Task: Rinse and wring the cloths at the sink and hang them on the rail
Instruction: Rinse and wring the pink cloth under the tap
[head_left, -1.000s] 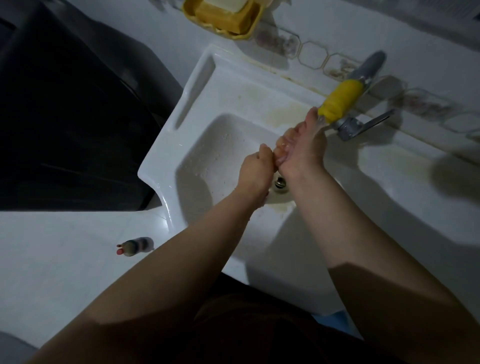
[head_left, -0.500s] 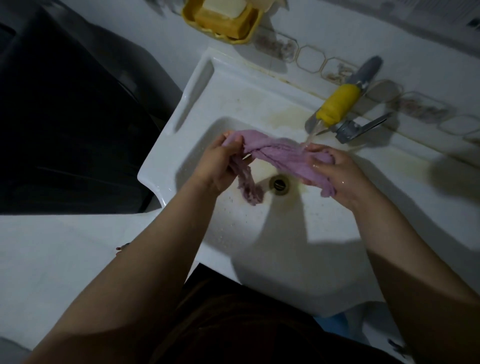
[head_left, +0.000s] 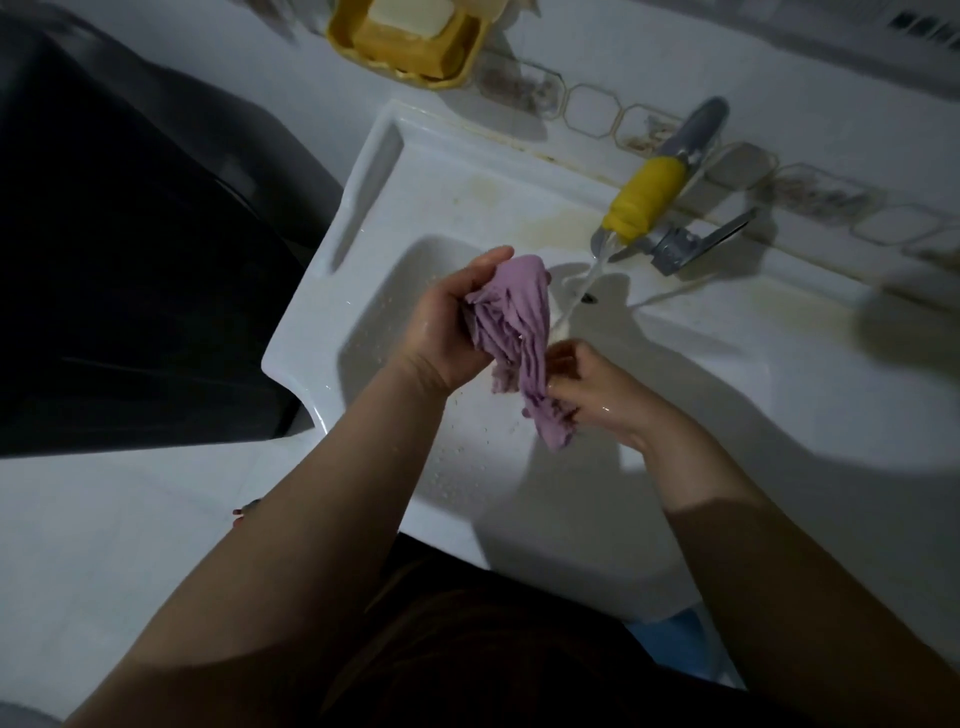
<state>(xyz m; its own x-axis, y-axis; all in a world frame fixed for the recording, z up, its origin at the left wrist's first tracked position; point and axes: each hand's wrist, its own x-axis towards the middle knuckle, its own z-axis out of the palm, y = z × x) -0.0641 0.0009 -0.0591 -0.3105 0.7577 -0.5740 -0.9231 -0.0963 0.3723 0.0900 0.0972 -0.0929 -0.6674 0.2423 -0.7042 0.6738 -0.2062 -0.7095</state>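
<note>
Now your left hand grips the purple cloth at its top; it hangs lengthwise down to your right hand, which pinches its lower end beside the stream.
</note>
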